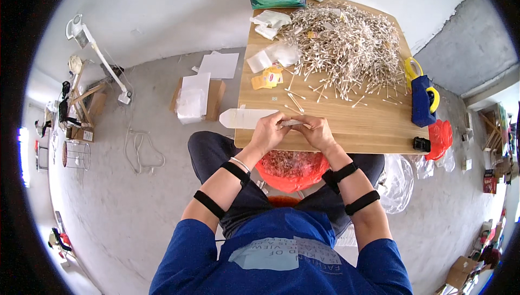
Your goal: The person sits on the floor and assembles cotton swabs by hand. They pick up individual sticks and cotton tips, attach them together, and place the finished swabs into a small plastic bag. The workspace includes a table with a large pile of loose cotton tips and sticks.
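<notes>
- Pinching a small white piece [292, 123] between both hands, above the near edge of the wooden table [374, 135], somewhat left of its middle.
- Gripping the left end with the left hand [269, 132]: fingers curled together, thumb opposed.
- Gripping the right end with the right hand [318, 131]: fingers bent inward, pressed toward the thumb. Cannot tell exact fingertip contact on the far side.
- Note the long white strip [244, 118] at the left hand, tapering to a point and projecting past the table's left edge. Cannot tell whether joined to the small white piece, or whether resting on the table or held up.
- Expect low weight and easy bending, judging by apparent thinness: probably paper or film, material unconfirmed.
- Treat as prone to creasing and tearing; if film, allow for slipping between dry fingertips.
- Hold by opposite ends, thumbs near, fingers far; pinch lightly and avoid crushing the middle. Support the long white strip along its edges rather than by the tip alone.
- Keep clear of the loose cotton swabs [295, 103] just beyond the hands: likely light, slim and snappable. Take singly by mid-stick, away from the tips.
</notes>
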The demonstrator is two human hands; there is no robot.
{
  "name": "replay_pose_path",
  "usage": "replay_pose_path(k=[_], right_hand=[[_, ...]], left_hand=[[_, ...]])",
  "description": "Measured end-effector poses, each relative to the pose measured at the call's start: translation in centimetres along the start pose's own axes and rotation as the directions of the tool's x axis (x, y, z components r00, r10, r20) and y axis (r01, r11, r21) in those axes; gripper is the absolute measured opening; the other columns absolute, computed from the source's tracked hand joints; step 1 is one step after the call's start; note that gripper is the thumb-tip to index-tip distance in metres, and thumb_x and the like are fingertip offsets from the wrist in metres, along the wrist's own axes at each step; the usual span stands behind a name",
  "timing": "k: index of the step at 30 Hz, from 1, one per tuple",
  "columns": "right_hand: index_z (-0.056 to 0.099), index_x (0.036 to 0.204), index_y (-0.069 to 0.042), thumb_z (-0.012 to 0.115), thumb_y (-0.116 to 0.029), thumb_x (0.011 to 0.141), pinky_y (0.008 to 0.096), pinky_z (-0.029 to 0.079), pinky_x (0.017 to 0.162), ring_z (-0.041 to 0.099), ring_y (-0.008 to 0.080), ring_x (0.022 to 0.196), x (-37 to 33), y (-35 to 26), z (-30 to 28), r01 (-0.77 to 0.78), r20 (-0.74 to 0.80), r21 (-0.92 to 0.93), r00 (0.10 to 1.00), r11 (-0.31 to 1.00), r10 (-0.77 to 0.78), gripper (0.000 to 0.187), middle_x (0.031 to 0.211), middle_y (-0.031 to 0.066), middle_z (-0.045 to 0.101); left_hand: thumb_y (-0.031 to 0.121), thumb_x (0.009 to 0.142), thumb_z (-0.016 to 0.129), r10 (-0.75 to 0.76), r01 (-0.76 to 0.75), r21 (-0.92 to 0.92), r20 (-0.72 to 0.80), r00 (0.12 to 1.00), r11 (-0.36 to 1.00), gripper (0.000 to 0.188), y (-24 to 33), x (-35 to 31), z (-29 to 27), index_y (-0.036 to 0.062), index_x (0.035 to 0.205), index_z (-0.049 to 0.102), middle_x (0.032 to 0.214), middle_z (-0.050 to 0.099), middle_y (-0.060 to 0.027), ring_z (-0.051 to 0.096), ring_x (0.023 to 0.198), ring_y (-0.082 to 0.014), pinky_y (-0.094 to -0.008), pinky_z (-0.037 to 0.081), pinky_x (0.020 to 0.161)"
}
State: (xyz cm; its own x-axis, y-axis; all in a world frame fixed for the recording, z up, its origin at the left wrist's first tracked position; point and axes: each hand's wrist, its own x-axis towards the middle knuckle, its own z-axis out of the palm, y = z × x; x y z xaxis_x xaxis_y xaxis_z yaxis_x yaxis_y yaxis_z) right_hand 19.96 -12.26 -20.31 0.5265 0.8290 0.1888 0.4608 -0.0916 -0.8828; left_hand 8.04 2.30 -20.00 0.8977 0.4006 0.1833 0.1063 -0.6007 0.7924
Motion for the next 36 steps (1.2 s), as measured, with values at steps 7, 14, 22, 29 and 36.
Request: replay_pose_path(k=[7,14,22,29,36], right_hand=[[0.065,0.112,-0.007,0.075,-0.013,0.078,0.0356,0.054,0.079,0.068,0.0295,0.090,0.2,0.3,0.4,0.010,0.013,0.006,1.000,1.000,-0.010,0.036,0.099,0.0142,0.070],[0.057,0.124,-0.007,0.077,-0.010,0.070,0.0401,0.047,0.093,0.057,0.0345,0.109,-0.8,2.2,1.7,0.037,-0.055,-0.266,0.997,0.963,-0.053,0.058,0.116,0.0139,0.064],[0.065,0.108,-0.004,0.069,0.000,0.069,0.0399,0.050,0.084,0.060,0.0345,0.096,-0.7,4.7,2.9,0.018,-0.105,-0.217,0.994,0.976,-0.042,0.039,0.100,0.0160,0.066],[0.067,0.100,-0.002,0.066,0.002,0.069,0.0392,0.052,0.080,0.062,0.0349,0.091,-0.2,3.4,2.4,-0.042,-0.100,-0.168,0.995,0.985,0.026,0.030,0.095,0.0171,0.066],[0.066,0.108,-0.006,0.078,-0.006,0.070,0.0382,0.052,0.082,0.065,0.0334,0.096,0.0,5.6,2.4,0.067,-0.082,-0.272,0.992,0.960,-0.092,0.040,0.099,0.0167,0.066]], left_hand=[[0.012,0.073,0.077,0.043,-0.042,-0.034,0.030,0.999,0.999,0.032,-1.6,-0.4,0.7,0.0048,0.102,0.065,0.098,0.068,-0.0128,0.064,0.096,-0.0326,-0.0402,0.051,0.083],[0.018,0.070,0.078,0.176,-0.160,0.275,-0.033,0.984,0.948,0.033,-3.0,-0.4,1.4,0.0095,0.101,0.068,0.095,0.068,-0.0094,0.059,0.100,-0.0300,-0.0429,0.043,0.093],[0.020,0.068,0.078,0.224,-0.208,0.265,-0.034,0.974,0.942,0.036,-4.4,-0.6,1.7,0.0094,0.101,0.068,0.093,0.068,-0.0089,0.060,0.095,-0.0278,-0.0418,0.042,0.091],[0.024,0.068,0.079,0.243,-0.227,0.272,-0.029,0.970,0.935,0.038,-4.5,-0.6,1.4,0.0098,0.102,0.068,0.091,0.067,-0.0087,0.061,0.093,-0.0278,-0.0420,0.042,0.090],[0.022,0.073,0.078,0.200,-0.163,0.214,-0.166,0.966,0.963,0.039,-1.2,-0.5,0.9,0.0097,0.107,0.066,0.098,0.069,-0.0095,0.062,0.102,-0.0267,-0.0406,0.043,0.092]])
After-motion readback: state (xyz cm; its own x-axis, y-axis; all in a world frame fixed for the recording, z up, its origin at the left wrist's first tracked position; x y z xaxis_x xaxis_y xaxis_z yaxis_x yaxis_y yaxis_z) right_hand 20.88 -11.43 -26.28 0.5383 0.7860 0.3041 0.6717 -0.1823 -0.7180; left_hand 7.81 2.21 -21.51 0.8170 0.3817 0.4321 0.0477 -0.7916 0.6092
